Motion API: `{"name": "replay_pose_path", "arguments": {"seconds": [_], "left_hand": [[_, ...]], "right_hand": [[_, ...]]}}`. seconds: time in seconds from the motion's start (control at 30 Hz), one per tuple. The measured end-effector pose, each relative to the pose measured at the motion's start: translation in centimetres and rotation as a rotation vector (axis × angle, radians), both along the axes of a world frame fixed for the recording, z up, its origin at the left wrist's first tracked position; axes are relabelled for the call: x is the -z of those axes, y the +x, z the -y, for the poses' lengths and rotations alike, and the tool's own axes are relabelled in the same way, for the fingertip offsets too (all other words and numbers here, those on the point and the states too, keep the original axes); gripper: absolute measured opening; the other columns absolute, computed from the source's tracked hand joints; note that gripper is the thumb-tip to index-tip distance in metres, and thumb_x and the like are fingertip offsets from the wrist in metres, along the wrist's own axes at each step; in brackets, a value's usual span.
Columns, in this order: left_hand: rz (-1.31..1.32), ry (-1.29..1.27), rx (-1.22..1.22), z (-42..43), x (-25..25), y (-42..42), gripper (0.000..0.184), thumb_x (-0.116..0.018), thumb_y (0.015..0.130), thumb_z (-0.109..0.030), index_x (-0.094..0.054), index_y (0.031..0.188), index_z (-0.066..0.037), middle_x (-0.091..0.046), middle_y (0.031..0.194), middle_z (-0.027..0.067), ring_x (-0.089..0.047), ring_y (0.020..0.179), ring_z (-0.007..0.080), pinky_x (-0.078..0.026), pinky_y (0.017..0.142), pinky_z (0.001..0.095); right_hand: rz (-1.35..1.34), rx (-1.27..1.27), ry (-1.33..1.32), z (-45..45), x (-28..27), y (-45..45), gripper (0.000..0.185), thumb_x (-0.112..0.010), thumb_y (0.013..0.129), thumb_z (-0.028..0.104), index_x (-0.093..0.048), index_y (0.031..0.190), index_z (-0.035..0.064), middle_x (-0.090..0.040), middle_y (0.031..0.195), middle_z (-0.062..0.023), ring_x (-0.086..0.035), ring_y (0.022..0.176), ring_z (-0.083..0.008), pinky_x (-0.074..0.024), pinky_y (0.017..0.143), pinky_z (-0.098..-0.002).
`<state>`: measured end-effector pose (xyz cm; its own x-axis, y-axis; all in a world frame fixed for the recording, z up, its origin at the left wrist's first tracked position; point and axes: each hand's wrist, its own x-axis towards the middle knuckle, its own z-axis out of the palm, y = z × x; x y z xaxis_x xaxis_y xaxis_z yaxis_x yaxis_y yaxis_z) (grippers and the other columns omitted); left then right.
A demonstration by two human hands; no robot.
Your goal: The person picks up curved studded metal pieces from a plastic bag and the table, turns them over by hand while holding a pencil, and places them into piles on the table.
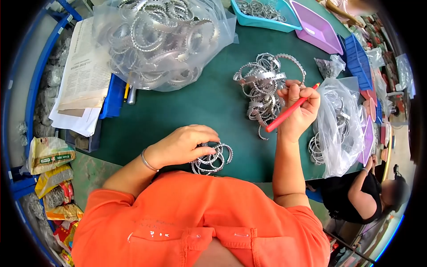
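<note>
My left hand [191, 141], with a bracelet at its wrist, curls its fingers and thumb round the edge of a small bunch of toothed metal rings [218, 156] near my body. In my right hand [302, 106] a red pen [284, 116] slants across the fingers, its tip down to the left. Thumb and fingertips of that hand also pinch an open metal ring [299, 62] at the edge of a tangled heap of similar rings [266, 73]. My fingers partly hide where they grip it.
A large clear bag of rings [155, 49] lies at the back left, beside papers [84, 66]. Behind are a turquoise tray [267, 23] and a purple tray [316, 29]. Another bag [340, 133] lies right of my forearm. A person in black [356, 193] is at the far right.
</note>
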<state>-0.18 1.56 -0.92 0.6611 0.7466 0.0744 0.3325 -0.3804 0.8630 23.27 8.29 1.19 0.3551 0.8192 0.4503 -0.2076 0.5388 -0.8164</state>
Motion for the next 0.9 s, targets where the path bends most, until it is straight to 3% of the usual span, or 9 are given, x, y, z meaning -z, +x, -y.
{"name": "replay_pose_path", "arguments": {"seconds": [0.23, 0.33, 0.43, 0.5, 0.6, 0.63, 0.73, 0.77, 0.9], "left_hand": [[-0.012, -0.047, -0.003, 0.1, -0.2, -0.1, 0.026, -0.062, 0.076, -0.013, -0.059, 0.098, 0.000, -0.058, 0.106, 0.0148, -0.057, 0.095, 0.0288, -0.045, 0.080, 0.0325], [0.000, -0.097, -0.005, 0.0, -0.3, -0.2, 0.027, -0.062, 0.076, -0.014, -0.060, 0.098, 0.000, -0.057, 0.108, 0.0145, -0.057, 0.096, 0.0283, -0.045, 0.080, 0.0324], [-0.018, -0.083, 0.010, -0.4, 0.0, -0.2, 0.028, -0.062, 0.076, -0.016, -0.060, 0.099, -0.001, -0.058, 0.108, 0.0142, -0.056, 0.099, 0.0281, -0.044, 0.083, 0.0326], [-0.034, -0.091, 0.008, -0.4, -0.2, -0.3, 0.027, -0.062, 0.077, -0.017, -0.061, 0.098, 0.000, -0.059, 0.105, 0.0145, -0.054, 0.102, 0.0282, -0.043, 0.085, 0.0331], [0.187, -0.100, -0.241, 0.0, -1.0, 0.3, 0.045, -0.067, 0.071, -0.007, -0.052, 0.113, 0.001, -0.057, 0.105, 0.0122, -0.056, 0.095, 0.0213, -0.044, 0.081, 0.0298], [0.202, -0.147, -0.303, -0.1, -1.4, 0.5, 0.053, -0.068, 0.069, -0.002, -0.047, 0.118, 0.001, -0.055, 0.105, 0.0111, -0.055, 0.091, 0.0151, -0.045, 0.076, 0.0254], [0.535, -0.564, -0.366, -0.4, -0.9, 0.3, 0.034, -0.058, 0.080, -0.001, -0.051, 0.113, 0.003, -0.059, 0.095, 0.0111, -0.058, 0.081, 0.0117, -0.048, 0.070, 0.0222], [0.537, -0.574, -0.380, -0.4, -1.3, 0.3, 0.026, -0.055, 0.083, -0.001, -0.054, 0.108, 0.004, -0.061, 0.087, 0.0103, -0.059, 0.075, 0.0124, -0.049, 0.069, 0.0232], [0.515, -0.515, -0.395, -0.3, -1.4, 0.2, 0.020, -0.055, 0.083, -0.002, -0.057, 0.102, 0.004, -0.062, 0.084, 0.0094, -0.060, 0.072, 0.0122, -0.050, 0.066, 0.0230]], "right_hand": [[-0.036, 0.003, -0.022, 0.2, -0.1, 0.4, 0.017, -0.053, 0.082, -0.003, -0.039, 0.086, 0.0056, -0.056, 0.087, -0.0198, -0.059, 0.062, -0.0169, -0.0535, 0.060, -0.0298], [0.034, -0.031, 0.062, 1.1, -1.7, 0.3, 0.016, -0.055, 0.082, -0.002, -0.040, 0.085, 0.0057, -0.058, 0.083, -0.0178, -0.059, 0.059, -0.0168, -0.0518, 0.055, -0.0271], [0.027, -0.367, -0.327, 2.3, -1.4, 0.2, 0.016, -0.056, 0.081, -0.001, -0.042, 0.081, 0.0049, -0.059, 0.077, -0.0143, -0.058, 0.058, -0.0142, -0.0502, 0.052, -0.0251], [0.010, -0.424, -0.461, 3.6, -0.9, -0.5, 0.016, -0.056, 0.081, -0.001, -0.042, 0.081, 0.0048, -0.059, 0.076, -0.0138, -0.057, 0.056, -0.0131, -0.0498, 0.050, -0.0243], [0.057, -0.520, -0.599, 5.3, -0.1, -1.3, 0.017, -0.057, 0.080, -0.002, -0.041, 0.080, 0.0060, -0.059, 0.074, -0.0113, -0.055, 0.055, -0.0111, -0.0480, 0.047, -0.0222], [0.063, -0.563, -0.636, 5.8, 0.0, -1.6, 0.018, -0.058, 0.080, -0.002, -0.041, 0.080, 0.0061, -0.059, 0.073, -0.0105, -0.055, 0.054, -0.0105, -0.0476, 0.046, -0.0216], [0.061, -0.631, -0.717, 6.8, 0.2, -2.5, 0.020, -0.060, 0.079, 0.000, -0.041, 0.078, 0.0068, -0.059, 0.073, -0.0086, -0.055, 0.054, -0.0081, -0.0459, 0.044, -0.0196], [0.066, -0.646, -0.700, 6.9, 0.4, -2.5, 0.019, -0.059, 0.080, 0.001, -0.041, 0.079, 0.0070, -0.059, 0.074, -0.0092, -0.055, 0.055, -0.0082, -0.0460, 0.045, -0.0195], [0.017, -0.614, -0.687, 7.3, 0.4, -2.7, 0.016, -0.055, 0.084, 0.005, -0.039, 0.083, 0.0074, -0.061, 0.076, -0.0112, -0.056, 0.057, -0.0091, -0.0463, 0.047, -0.0196]]}}
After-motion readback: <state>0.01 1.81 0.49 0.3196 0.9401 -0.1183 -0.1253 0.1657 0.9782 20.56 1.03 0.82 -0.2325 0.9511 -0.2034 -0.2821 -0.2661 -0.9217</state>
